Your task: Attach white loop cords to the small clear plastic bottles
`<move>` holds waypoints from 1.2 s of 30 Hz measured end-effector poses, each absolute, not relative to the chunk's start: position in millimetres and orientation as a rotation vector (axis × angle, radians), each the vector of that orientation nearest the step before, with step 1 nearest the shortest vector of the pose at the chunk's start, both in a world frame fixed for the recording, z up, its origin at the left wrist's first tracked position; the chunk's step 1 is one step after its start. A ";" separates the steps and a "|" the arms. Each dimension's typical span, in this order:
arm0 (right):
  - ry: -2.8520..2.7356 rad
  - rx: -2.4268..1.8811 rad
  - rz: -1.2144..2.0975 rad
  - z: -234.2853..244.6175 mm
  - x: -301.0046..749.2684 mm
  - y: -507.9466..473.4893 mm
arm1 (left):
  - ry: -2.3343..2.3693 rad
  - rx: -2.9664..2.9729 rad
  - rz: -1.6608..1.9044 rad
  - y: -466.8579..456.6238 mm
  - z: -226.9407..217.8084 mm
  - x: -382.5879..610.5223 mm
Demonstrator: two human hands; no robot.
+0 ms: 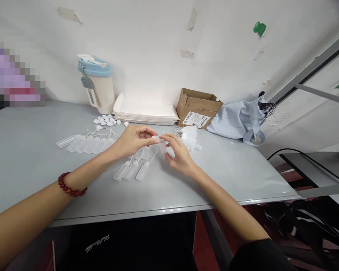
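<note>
Above the middle of the grey table, my left hand (pixel 132 141) pinches a small white cap (pixel 154 138) between thumb and fingertips. My right hand (pixel 179 154) is closed on a small translucent plastic bottle (pixel 163 146), held close beside the cap. Whether cap and bottle touch is too small to tell. Below the hands lie several similar bottles with thin tips (pixel 142 171). A row of bottles with thin tubes (pixel 83 144) lies left of my left hand, partly hidden by it. Loose white caps (pixel 106 120) are heaped behind that row. More translucent bottles (pixel 189 137) are piled beyond my right hand.
Along the wall stand a cream tumbler with a blue lid (pixel 100 84), a stack of white sheets or envelopes (pixel 147 113), an open cardboard box (pixel 197 109) and a light blue cloth bag (pixel 231 118). A metal frame (pixel 313 75) rises at the right. The table's front edge (pixel 169 210) runs near me.
</note>
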State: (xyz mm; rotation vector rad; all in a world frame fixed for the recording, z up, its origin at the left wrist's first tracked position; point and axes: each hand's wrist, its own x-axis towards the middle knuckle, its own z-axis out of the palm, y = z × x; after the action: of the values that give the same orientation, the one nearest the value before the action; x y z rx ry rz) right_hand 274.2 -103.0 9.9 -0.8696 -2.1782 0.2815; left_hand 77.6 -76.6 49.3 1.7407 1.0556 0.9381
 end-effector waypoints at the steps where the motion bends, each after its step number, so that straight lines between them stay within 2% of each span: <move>1: -2.197 -0.852 0.286 10.0 274.2 -103.2 | 1.049 1.734 0.941 -77.1 49.5 78.3; 12: -2.214 -0.873 0.358 2.6 275.2 -103.7 | 0.994 1.800 0.877 -74.9 45.6 72.8; 27: -2.253 -0.872 0.233 -1.2 275.2 -103.0 | 0.980 1.898 0.929 -76.7 46.9 72.2; 36: -2.232 -0.924 0.263 1.1 274.2 -107.3 | 1.065 1.756 0.859 -78.7 52.5 73.3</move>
State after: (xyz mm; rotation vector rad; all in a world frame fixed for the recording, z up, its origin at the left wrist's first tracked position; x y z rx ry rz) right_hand 274.2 -107.3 1.1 -0.9238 -2.2323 0.2625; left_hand 73.3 -78.7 52.5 1.7556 1.0647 0.8585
